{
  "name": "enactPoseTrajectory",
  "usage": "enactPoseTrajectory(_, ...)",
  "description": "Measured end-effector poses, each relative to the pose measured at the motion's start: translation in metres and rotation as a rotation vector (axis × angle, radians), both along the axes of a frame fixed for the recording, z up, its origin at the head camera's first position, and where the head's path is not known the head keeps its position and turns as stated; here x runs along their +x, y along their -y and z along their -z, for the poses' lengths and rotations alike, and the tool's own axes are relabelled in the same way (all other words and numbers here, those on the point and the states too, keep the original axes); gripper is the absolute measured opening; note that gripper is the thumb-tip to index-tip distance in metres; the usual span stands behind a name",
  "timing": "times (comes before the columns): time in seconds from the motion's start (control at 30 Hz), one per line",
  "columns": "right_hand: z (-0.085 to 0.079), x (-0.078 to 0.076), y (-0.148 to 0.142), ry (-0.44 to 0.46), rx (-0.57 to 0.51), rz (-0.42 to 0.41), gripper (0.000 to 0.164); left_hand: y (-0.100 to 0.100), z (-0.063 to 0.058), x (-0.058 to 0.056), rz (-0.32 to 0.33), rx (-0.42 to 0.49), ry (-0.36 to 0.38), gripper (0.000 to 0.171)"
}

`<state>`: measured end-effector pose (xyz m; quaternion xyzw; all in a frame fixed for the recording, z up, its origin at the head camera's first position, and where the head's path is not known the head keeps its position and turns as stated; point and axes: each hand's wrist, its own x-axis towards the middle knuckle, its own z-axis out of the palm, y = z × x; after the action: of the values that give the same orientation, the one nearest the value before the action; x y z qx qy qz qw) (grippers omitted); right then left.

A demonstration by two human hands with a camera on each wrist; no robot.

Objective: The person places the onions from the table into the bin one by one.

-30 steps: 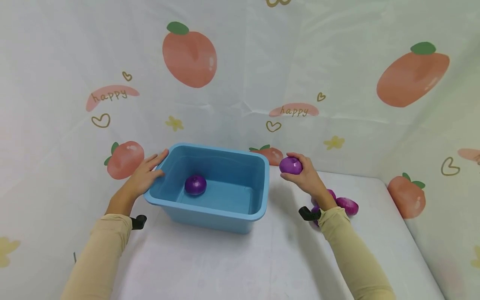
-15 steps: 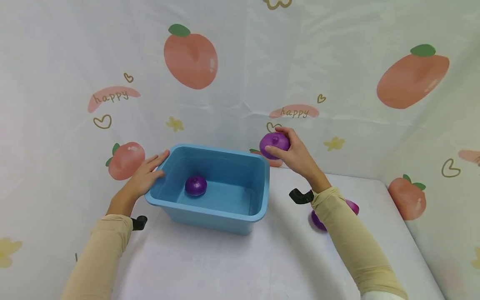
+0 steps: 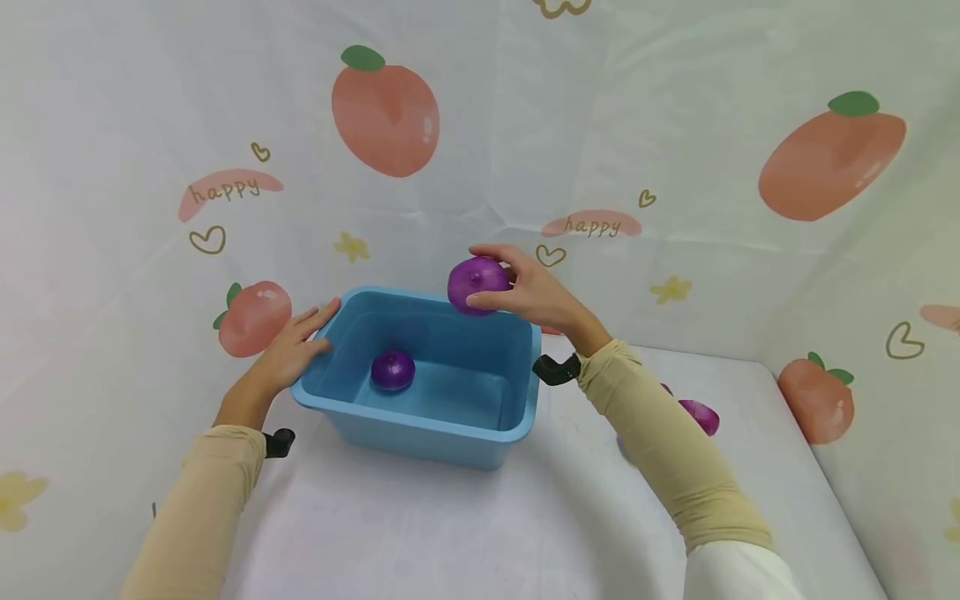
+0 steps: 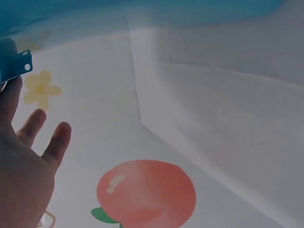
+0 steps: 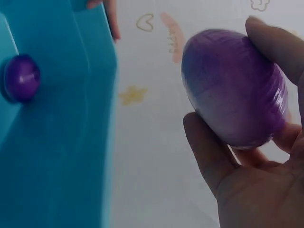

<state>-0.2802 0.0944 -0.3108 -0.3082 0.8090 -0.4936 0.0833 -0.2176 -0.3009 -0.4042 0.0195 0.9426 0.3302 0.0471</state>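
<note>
In the head view, my right hand point(image 3: 536, 292) holds a purple onion point(image 3: 474, 279) over the far right part of a blue plastic bin point(image 3: 420, 427). The right wrist view shows thumb and fingers on either side of this onion point(image 5: 228, 88), its purple skin shiny. A second purple onion point(image 3: 392, 370) lies on the bin's floor, left of the middle. At the bin's left end, my left hand point(image 3: 288, 354) rests against the rim with its fingers extended. Those fingers look straight in the left wrist view point(image 4: 28, 161), under the blue bin.
More purple onions point(image 3: 699, 417) lie on the white tabletop point(image 3: 585, 500) to the right, partly hidden by the right forearm. A white printed cloth point(image 3: 480, 125) with fruit pictures stands behind and at the sides of the table.
My right hand has carried the onion leftward and up, from right of the bin to over its far right part. The left hand and the bin stay in place.
</note>
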Motion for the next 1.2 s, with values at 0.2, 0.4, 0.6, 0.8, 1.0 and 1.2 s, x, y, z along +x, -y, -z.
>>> enactPoseTrajectory(0.2, 0.024, -0.01, 0.043, 0.097, -0.05, -0.098, 0.067, 0.001, 0.0, 0.0, -0.009, 0.002, 0.004, 0.073)
enactPoseTrajectory(0.4, 0.042, -0.017, 0.076, 0.112, -0.013, -0.168, 0.066, 0.004, 0.002, -0.005, -0.002, 0.001, -0.003, 0.072)
enactPoseTrajectory(0.6, 0.052, -0.021, 0.103, 0.165, 0.039, -0.218, 0.066, 0.005, 0.003, -0.004, 0.0, 0.0, -0.002, 0.071)
enactPoseTrajectory(0.8, 0.063, -0.021, 0.126, 0.223, 0.081, -0.252, 0.062, 0.004, 0.002, -0.001, 0.011, -0.005, 0.004, 0.071)
enactPoseTrajectory(1.0, 0.071, -0.019, 0.135, 0.26, 0.101, -0.262, 0.062, 0.004, 0.003, 0.002, 0.013, -0.005, 0.002, 0.07)
enactPoseTrajectory(1.2, 0.086, -0.021, 0.131, 0.208, 0.24, -0.273, 0.062, 0.003, 0.005, -0.001, 0.011, 0.008, -0.017, 0.07)
